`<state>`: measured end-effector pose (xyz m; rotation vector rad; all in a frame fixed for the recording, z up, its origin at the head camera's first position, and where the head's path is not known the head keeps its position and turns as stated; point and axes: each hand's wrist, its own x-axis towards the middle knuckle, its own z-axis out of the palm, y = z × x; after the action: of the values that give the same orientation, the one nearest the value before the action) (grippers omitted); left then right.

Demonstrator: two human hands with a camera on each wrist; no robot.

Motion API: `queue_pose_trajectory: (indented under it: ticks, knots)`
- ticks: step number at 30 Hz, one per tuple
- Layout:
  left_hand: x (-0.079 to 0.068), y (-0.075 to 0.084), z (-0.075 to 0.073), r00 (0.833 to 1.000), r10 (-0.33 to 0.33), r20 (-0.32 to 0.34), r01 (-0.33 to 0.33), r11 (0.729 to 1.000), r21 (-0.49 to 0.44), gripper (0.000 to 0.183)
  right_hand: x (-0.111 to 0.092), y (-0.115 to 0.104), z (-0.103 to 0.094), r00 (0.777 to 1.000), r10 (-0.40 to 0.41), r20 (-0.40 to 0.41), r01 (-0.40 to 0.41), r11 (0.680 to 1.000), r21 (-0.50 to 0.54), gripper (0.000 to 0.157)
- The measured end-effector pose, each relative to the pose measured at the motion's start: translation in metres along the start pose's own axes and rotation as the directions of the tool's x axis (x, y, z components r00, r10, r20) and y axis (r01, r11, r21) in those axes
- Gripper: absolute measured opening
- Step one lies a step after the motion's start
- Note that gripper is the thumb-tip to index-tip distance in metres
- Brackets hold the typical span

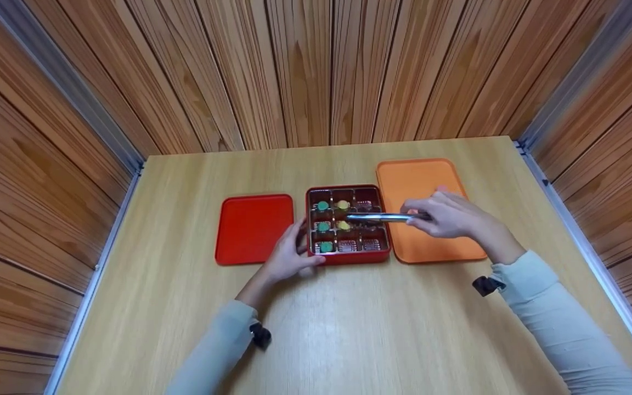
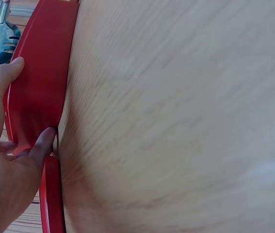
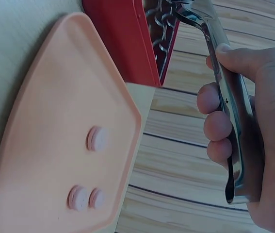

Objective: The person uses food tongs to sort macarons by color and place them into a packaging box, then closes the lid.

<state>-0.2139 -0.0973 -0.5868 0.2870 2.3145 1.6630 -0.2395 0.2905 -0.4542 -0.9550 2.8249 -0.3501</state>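
Note:
My right hand (image 1: 445, 214) grips metal tongs (image 3: 229, 102) by the handle, fingers curled round one side and thumb on the other. The tips of the tongs reach over the middle of a red box (image 3: 132, 43) divided into clear compartments. Three green macarons (image 1: 323, 226) lie in its left column and two yellow macarons (image 1: 343, 205) in its middle column. The right column shows no macarons. My left hand (image 1: 288, 255) holds the box by its near left corner, a finger along the left wall and thumb at the front.
An orange tray (image 1: 436, 249) lies right of the box, partly under my right hand. Three pink macarons (image 3: 96, 139) sit on it. A flat red lid (image 1: 253, 227) lies left of the box. Wood-panelled walls (image 1: 305, 71) stand behind the table (image 1: 338, 329) and at both sides.

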Motion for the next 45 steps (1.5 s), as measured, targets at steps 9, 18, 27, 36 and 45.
queue_pose_trajectory:
  ticks: [9, 18, 27, 36, 45]
  knots:
    - [0.001, -0.002, 0.0, 1.0, 0.001, -0.003, -0.001, 1.0, -0.005, 0.115, 0.008, -0.005, 0.014, 0.997, -0.076, 0.004, 0.076, 0.996, 0.047, 0.016]
    - [0.001, -0.003, 0.0, 1.0, 0.012, 0.0, -0.012, 1.0, -0.007, 0.116, 0.008, -0.012, 0.021, 0.997, -0.01, 0.071, 0.009, 1.0, 0.004, 0.023]
    - [0.001, -0.002, 0.0, 1.0, 0.008, 0.0, -0.008, 1.0, -0.011, 0.118, 0.009, -0.014, 0.024, 0.996, 0.004, 0.091, -0.001, 0.999, -0.036, 0.028]
    - [0.0, -0.002, 0.0, 1.0, 0.007, 0.003, -0.007, 1.0, -0.014, 0.118, 0.008, -0.015, 0.026, 0.997, 0.013, 0.082, -0.011, 0.999, -0.033, 0.034]
    - [0.0, -0.002, 0.0, 1.0, 0.007, 0.004, -0.007, 1.0, -0.003, 0.117, 0.006, -0.011, 0.024, 0.998, 0.02, 0.065, -0.02, 1.0, -0.003, 0.031]
